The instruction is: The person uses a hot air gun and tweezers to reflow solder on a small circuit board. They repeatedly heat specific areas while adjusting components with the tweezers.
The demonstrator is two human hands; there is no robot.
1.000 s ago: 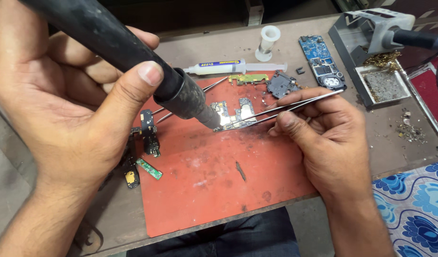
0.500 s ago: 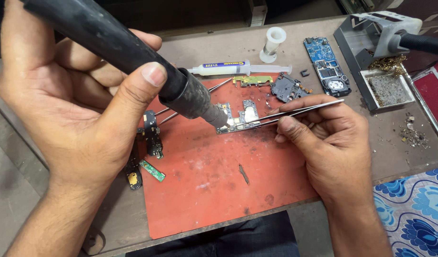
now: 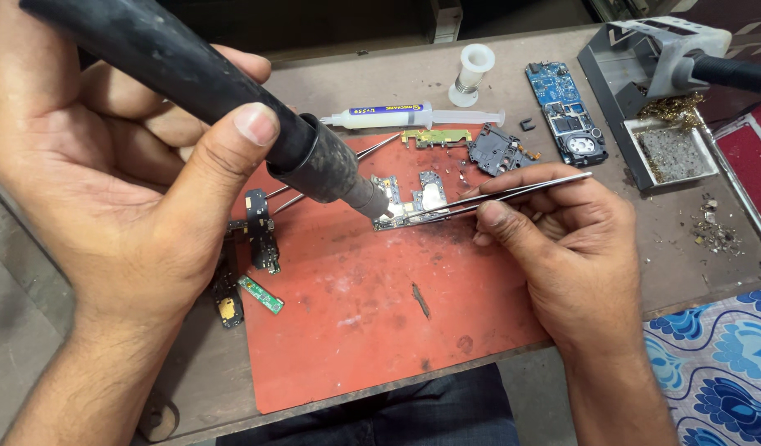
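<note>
My left hand [image 3: 124, 190] grips a thick black hot-air handpiece [image 3: 232, 103], its metal nozzle pointing down at a small circuit board [image 3: 413, 201] on the red work mat [image 3: 372, 322]. My right hand [image 3: 562, 248] pinches metal tweezers [image 3: 513, 192], whose tips rest on the same board just right of the nozzle. A second pair of tweezers [image 3: 356, 161] lies on the mat behind the handpiece.
A flux syringe [image 3: 409, 117], a solder spool [image 3: 473, 73], a blue phone board [image 3: 566, 111] and a dark frame part [image 3: 498, 150] lie at the back. An iron stand with brass wool [image 3: 665, 91] sits at right. Small board pieces [image 3: 256, 239] lie at the mat's left edge.
The nozzle and tweezer tips stay on the board. Both hands have shifted only slightly, along with a small camera move.
</note>
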